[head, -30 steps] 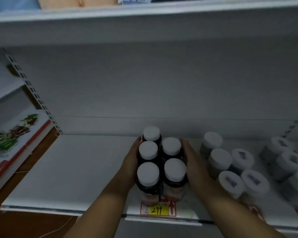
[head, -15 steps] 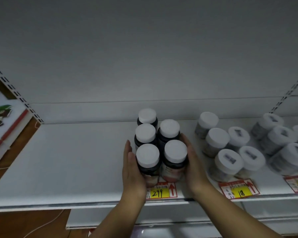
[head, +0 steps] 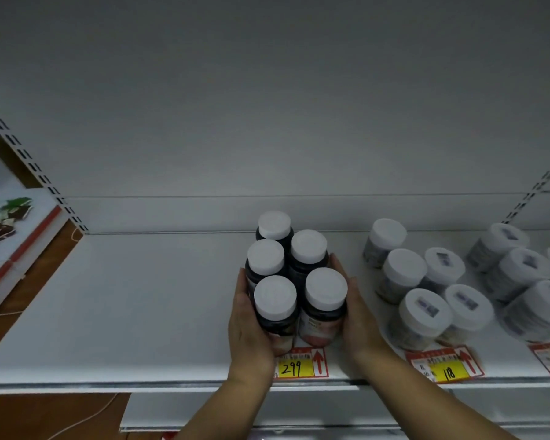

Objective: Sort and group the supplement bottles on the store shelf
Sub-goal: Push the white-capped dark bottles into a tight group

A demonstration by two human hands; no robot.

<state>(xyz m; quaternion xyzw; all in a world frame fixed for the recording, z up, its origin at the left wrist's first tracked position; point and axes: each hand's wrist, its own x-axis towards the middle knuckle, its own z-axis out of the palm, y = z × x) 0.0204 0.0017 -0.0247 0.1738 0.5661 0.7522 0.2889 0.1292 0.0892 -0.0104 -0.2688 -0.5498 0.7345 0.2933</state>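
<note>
Several dark supplement bottles [head: 323, 308] with white caps stand tightly bunched in two rows on the white shelf [head: 134, 312], just behind a yellow "299" price tag [head: 300, 365]. My left hand [head: 248, 328] presses flat against the left side of the cluster. My right hand [head: 356, 315] presses against its right side, so the group is squeezed between both palms. To the right stand several shorter grey jars [head: 423, 315] with white lids, apart from my hands.
A "118" price tag [head: 446, 366] marks the shelf edge below the grey jars. More grey jars [head: 521, 271] crowd the far right. A perforated upright [head: 38, 173] bounds the left side, with a neighbouring shelf [head: 10, 236] beyond it.
The camera has tilted down and moved closer. Both hands stay pressed on the dark bottle cluster, which sits nearer the shelf front than a second ago.
</note>
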